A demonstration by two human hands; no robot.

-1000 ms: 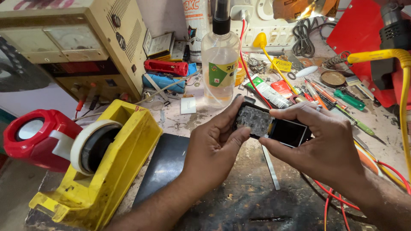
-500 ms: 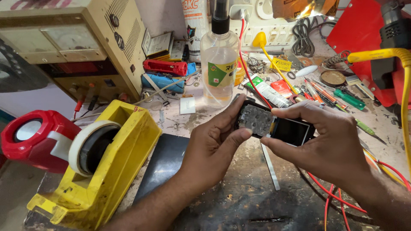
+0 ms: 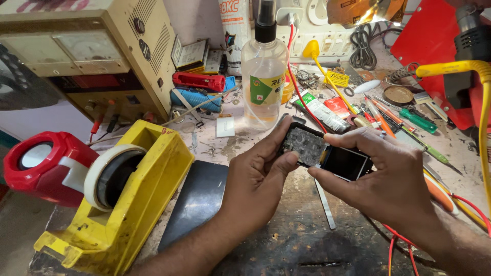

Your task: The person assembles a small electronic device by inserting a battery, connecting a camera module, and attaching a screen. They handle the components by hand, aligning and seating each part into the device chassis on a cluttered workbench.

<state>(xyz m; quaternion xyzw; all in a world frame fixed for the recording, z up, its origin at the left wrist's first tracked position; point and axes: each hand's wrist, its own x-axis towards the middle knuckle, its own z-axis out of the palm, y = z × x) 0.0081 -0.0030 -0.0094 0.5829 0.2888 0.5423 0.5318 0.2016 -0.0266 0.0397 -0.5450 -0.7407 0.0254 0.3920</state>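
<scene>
Head view shows that little has been altered over the last second: the small opened phone [image 3: 326, 153] is kept raised over the cluttered workbench [image 3: 286, 240], pinched at its keypad end by the left hand [image 3: 258, 181] and steadied at its dark screen end by the right hand [image 3: 388, 179], so inspection appears unfinished.

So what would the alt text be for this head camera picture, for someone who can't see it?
Two bare hands, the left hand and the right hand, hold a small opened phone between them above a cluttered repair bench. A yellow tape dispenser sits at the left, and a clear spray bottle stands behind the hands among scattered tools.
</scene>
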